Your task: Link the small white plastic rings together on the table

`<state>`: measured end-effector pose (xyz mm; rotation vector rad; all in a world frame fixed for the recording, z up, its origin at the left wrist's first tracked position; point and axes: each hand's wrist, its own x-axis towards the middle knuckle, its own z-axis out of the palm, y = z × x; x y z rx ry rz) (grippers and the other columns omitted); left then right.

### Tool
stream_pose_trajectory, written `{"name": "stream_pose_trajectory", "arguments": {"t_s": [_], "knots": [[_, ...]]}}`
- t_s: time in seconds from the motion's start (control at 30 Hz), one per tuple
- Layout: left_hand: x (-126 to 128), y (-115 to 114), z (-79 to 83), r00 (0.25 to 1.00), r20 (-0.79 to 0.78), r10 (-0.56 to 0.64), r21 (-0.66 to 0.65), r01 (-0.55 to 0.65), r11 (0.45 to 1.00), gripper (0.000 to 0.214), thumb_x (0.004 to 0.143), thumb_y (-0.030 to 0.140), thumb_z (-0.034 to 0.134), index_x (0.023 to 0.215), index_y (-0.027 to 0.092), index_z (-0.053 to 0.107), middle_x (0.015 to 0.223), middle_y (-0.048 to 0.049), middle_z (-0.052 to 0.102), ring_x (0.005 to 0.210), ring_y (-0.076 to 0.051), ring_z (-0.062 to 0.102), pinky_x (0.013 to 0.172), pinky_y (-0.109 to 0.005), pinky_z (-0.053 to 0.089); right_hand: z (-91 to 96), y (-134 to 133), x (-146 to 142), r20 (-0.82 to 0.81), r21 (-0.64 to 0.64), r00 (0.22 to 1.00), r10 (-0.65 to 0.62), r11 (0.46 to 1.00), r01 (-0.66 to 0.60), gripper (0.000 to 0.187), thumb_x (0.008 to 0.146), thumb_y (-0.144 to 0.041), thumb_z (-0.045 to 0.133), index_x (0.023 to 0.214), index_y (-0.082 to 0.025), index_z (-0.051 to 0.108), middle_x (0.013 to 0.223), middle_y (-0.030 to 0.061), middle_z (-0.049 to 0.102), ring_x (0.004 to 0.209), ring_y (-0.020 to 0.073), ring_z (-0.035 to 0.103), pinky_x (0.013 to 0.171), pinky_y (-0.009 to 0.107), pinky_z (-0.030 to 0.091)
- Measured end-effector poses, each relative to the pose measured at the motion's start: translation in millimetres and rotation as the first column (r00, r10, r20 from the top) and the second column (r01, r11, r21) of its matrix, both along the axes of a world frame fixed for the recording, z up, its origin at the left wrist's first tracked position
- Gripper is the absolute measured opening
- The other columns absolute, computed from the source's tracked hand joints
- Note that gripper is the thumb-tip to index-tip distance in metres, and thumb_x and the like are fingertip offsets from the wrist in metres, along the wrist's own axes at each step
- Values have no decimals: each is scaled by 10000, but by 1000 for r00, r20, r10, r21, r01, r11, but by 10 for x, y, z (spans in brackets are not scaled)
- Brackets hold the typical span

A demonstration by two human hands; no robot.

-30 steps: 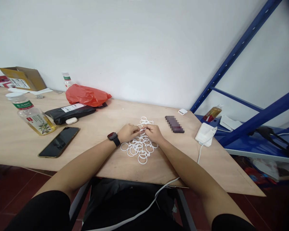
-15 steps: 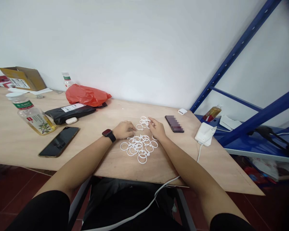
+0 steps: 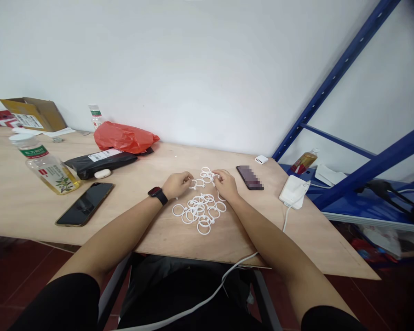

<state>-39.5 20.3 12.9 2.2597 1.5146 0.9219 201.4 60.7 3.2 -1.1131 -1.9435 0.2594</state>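
Note:
A loose pile of white plastic curtain rings point(image 3: 204, 225), each with a small eyelet, lies on the table between my forearms. Beyond it is a smaller cluster of the same rings point(image 3: 205, 170). My left hand point(image 3: 178, 185), wearing a black watch, is closed at the left of this cluster. Its fingers pinch a white ring, of which only a small part shows by the fingertips. At the cluster's right side, my right hand point(image 3: 225, 185) has thumb and fingers bent together on a ring there. That ring is mostly covered by the fingers.
Left on the wooden table point(image 3: 152, 234) are a phone point(image 3: 85, 204), a drink bottle point(image 3: 48, 168), an earbud case point(image 3: 102, 173), a black parcel point(image 3: 101, 162) and a red bag point(image 3: 124, 137). Another phone point(image 3: 250, 177) and a white adapter point(image 3: 292, 192) with cable lie right, beside blue shelving point(image 3: 334, 78).
My left hand has moved slightly away from the near pile toward the smaller cluster, with a white ring at its fingertips. My right hand stays at the cluster, its fingers shifted slightly.

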Motion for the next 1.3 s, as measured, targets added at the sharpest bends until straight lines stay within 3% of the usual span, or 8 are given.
{"name": "stream_pose_trajectory", "arguments": {"t_s": [0.13, 0.3, 0.4, 0.57, 0.87, 1.0, 1.17, 1.3], "knots": [[43, -27, -2, 999, 40, 28, 16, -29, 999, 315, 871, 222, 466, 1115, 169, 657, 724, -1, 683, 649, -144, 600, 650, -248, 431, 29, -100, -48, 29, 37, 995, 96, 995, -97, 243, 847, -231, 558, 1042, -220, 702, 1031, 51, 708, 685, 154, 610, 759, 304, 511], [136, -96, 33, 998, 37, 53, 38, -54, 998, 232, 875, 247, 501, 981, 176, 694, 749, -11, 708, 635, -138, 605, 630, -241, 416, 34, -268, -184, 113, 68, 964, 240, 966, -249, 278, 838, -303, 648, 1104, -228, 681, 967, 31, 728, 659, 136, 608, 764, 283, 503], [177, -127, 52, 998, 20, 59, 73, -61, 995, 204, 869, 249, 523, 962, 171, 687, 705, -9, 701, 613, -136, 603, 611, -238, 402, 41, -322, -238, 98, 48, 960, 261, 963, -266, 274, 831, -331, 675, 1080, -218, 691, 904, 24, 735, 624, 129, 611, 714, 274, 500], [191, -149, 76, 1000, 7, 16, 112, -17, 994, 185, 879, 307, 551, 863, 165, 667, 681, -10, 693, 583, -121, 588, 584, -228, 376, 56, -319, -225, 50, 44, 965, 259, 964, -261, 188, 883, -292, 595, 1017, -229, 711, 875, 26, 737, 736, 157, 661, 728, 276, 506], [195, -155, 87, 985, -143, 95, 177, -69, 982, 248, 863, 308, 545, 669, 171, 617, 583, -16, 634, 569, -147, 571, 647, -271, 372, 72, -337, -210, 71, 56, 944, 321, 944, -325, 256, 892, -233, 543, 1097, -222, 698, 953, 38, 741, 834, 166, 678, 789, 277, 509], [181, -138, 64, 989, -144, 17, 200, 12, 980, 271, 874, 332, 548, 665, 167, 599, 579, -12, 619, 568, -139, 561, 651, -264, 374, 72, -334, -211, 85, 32, 950, 300, 952, -303, 210, 888, -268, 567, 1015, -214, 725, 843, 26, 740, 741, 152, 666, 731, 259, 502], [177, -120, 42, 979, -143, -144, 232, 175, 957, 341, 913, 416, 523, 697, 162, 593, 599, -11, 611, 561, -124, 544, 636, -253, 367, 33, -300, -210, -1, 34, 969, 246, 969, -246, 263, 857, -218, 556, 1057, -201, 725, 800, 29, 731, 697, 157, 656, 700, 270, 513], [178, -108, 27, 974, -152, -169, 243, 203, 949, 359, 940, 419, 493, 712, 160, 593, 620, -20, 622, 591, -131, 561, 677, -264, 372, 23, -293, -206, -15, 36, 964, 265, 964, -264, 293, 841, -209, 562, 1087, -199, 721, 776, 28, 728, 680, 161, 655, 701, 283, 526]]}}
